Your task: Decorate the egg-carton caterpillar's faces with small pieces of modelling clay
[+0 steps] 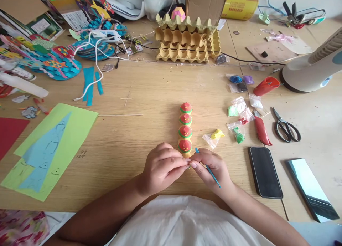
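Note:
A strip of egg-carton cups runs away from me down the middle of the table. Its domes carry red clay caps with green rims and small yellow face marks. At the strip's near end my left hand is closed, thumb and fingertips pinched; whatever lies between them is too small to make out. My right hand meets it fingertip to fingertip, also pinching. A thin blue modelling tool lies slanted in the right hand's grip. Both hands hide the nearest cup.
Yellow clay on a plastic bag lies right of the strip. Beyond it are bagged clays, a red-handled cutter, scissors, a red cup and two phones. Green paper lies left; egg cartons stand behind.

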Motion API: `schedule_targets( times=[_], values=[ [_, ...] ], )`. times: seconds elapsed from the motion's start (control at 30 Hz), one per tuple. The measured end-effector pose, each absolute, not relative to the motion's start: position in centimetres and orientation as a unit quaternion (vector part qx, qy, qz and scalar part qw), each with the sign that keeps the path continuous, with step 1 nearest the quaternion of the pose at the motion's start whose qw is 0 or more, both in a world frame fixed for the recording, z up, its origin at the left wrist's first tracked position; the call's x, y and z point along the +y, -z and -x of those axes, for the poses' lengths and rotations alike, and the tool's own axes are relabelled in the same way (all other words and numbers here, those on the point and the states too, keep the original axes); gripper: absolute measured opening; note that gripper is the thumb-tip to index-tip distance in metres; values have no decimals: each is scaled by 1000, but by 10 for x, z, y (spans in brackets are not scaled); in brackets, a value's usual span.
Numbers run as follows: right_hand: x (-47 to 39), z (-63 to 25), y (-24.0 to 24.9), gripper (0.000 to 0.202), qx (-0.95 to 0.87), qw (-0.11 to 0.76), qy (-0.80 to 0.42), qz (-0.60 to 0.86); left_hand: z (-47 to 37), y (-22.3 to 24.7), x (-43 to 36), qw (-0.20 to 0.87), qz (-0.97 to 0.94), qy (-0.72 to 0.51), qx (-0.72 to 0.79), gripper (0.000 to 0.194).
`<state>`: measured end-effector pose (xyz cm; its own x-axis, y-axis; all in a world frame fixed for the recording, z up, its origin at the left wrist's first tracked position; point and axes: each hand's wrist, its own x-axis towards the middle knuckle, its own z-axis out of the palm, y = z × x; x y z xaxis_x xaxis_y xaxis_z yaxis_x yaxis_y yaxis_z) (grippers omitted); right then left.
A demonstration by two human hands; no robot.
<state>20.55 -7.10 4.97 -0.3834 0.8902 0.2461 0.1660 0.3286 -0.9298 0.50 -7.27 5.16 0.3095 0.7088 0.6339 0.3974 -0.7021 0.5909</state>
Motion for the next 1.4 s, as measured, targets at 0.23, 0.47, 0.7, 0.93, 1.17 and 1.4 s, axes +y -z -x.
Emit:
schedule_targets(
  times=[0.23,0.47,0.7,0.93,1.17,1.4],
  values=[
    [-71,-207,-55,23,-654,402,-517,380,-4,-52,-72,168,-777,-489,359,20],
    [-73,-207,-52,17,-520,390,-628,428,-3,-52,-71,177,-768,-485,379,19],
    [-74,-202,-52,18,-482,393,-651,435,-4,-51,-72,154,-782,-483,362,21],
    [-72,-202,-51,26,-479,381,-654,445,-2,-49,-69,166,-780,-484,361,26],
    [-58,-207,-62,22,-490,463,-552,491,10,-47,-60,269,-674,-490,484,22],
    [-19,-200,-52,22,-540,443,-489,522,14,-50,-46,365,-642,-438,513,27]
  ],
)
